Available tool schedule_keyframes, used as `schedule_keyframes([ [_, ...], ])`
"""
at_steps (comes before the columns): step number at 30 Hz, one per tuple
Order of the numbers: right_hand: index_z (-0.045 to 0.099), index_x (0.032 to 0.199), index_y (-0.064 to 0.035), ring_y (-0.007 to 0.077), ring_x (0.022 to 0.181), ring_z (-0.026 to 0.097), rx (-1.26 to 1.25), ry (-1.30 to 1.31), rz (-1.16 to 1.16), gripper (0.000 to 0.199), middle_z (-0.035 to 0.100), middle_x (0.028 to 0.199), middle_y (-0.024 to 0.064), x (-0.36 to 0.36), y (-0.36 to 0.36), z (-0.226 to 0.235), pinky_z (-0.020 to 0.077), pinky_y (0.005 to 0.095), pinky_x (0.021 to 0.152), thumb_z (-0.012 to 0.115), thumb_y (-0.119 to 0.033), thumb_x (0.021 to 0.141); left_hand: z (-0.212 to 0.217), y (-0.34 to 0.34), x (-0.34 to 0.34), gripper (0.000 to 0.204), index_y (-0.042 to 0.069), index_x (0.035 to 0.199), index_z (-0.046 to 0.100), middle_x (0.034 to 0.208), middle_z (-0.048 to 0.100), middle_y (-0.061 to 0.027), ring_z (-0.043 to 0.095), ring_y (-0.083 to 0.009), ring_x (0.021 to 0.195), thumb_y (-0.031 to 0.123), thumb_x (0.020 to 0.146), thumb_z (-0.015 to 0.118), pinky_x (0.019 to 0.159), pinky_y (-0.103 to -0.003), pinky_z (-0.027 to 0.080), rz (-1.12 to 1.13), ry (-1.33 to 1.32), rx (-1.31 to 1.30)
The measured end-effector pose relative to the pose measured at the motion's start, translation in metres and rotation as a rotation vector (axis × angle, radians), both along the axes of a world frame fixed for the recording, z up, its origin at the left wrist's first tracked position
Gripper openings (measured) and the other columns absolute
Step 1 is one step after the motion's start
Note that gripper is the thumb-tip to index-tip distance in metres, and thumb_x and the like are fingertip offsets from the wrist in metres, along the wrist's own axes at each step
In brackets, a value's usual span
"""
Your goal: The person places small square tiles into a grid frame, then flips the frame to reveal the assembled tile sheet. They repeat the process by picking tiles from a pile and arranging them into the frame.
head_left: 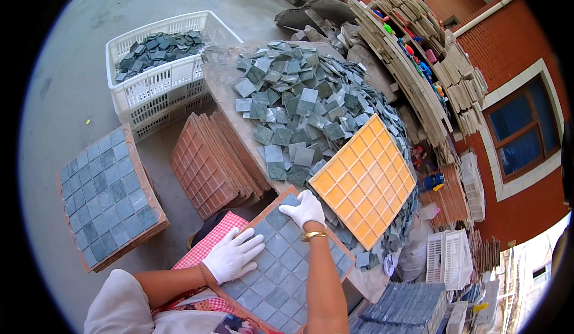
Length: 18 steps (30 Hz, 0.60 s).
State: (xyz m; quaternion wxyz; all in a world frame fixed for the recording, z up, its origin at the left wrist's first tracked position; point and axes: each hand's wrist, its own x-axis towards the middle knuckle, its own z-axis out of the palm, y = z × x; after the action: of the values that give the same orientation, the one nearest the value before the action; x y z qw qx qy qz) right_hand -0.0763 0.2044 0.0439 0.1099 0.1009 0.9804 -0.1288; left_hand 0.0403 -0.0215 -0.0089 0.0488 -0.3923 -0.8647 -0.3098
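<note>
A reddish grid frame filled with grey-green square tiles lies tilted on the table edge in front of me. My left hand, in a white glove, lies flat with spread fingers on the frame's left side. Also gloved, my right hand presses down on the tiles at the frame's far end, a gold bangle on its wrist. Beside the right hand lies an empty orange grid mould. Beyond it spreads a heap of loose grey-green tiles on the stone table.
A white plastic crate holding tiles stands at the far left. A stack of reddish frames leans beside the table. A filled frame stack sits on the left floor. Stacked boards and a brick wall are to the right.
</note>
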Motion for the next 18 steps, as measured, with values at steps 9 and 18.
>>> schedule_keyframes([
  [9, 0.060, 0.097, -0.0091, 0.0327, 0.095, 0.059, 0.131, 0.386, 0.246, 0.042, 0.061, 0.098, 0.0126, 0.006, -0.003, -0.020, 0.0501, 0.0420, 0.081, 0.078, -0.036, 0.070, 0.007, 0.000, -0.002, 0.053, 0.005, 0.123, 0.056, 0.132, 0.051, -0.0082, 0.042, -0.0282, 0.126, 0.029, 0.078, 0.070, 0.102, -0.044, 0.036, -0.022, -0.041, -0.013],
  [18, 0.059, 0.087, -0.0092, 0.0355, 0.085, 0.063, 0.189, 0.304, 0.044, 0.039, 0.062, 0.089, 0.0158, -0.012, -0.026, -0.025, 0.0518, 0.0452, 0.076, 0.075, -0.042, 0.074, 0.000, 0.000, 0.000, 0.054, 0.006, 0.125, 0.056, 0.133, 0.051, -0.0081, 0.042, -0.0282, 0.127, 0.030, 0.078, 0.070, 0.102, -0.045, 0.036, 0.001, -0.013, 0.000],
])
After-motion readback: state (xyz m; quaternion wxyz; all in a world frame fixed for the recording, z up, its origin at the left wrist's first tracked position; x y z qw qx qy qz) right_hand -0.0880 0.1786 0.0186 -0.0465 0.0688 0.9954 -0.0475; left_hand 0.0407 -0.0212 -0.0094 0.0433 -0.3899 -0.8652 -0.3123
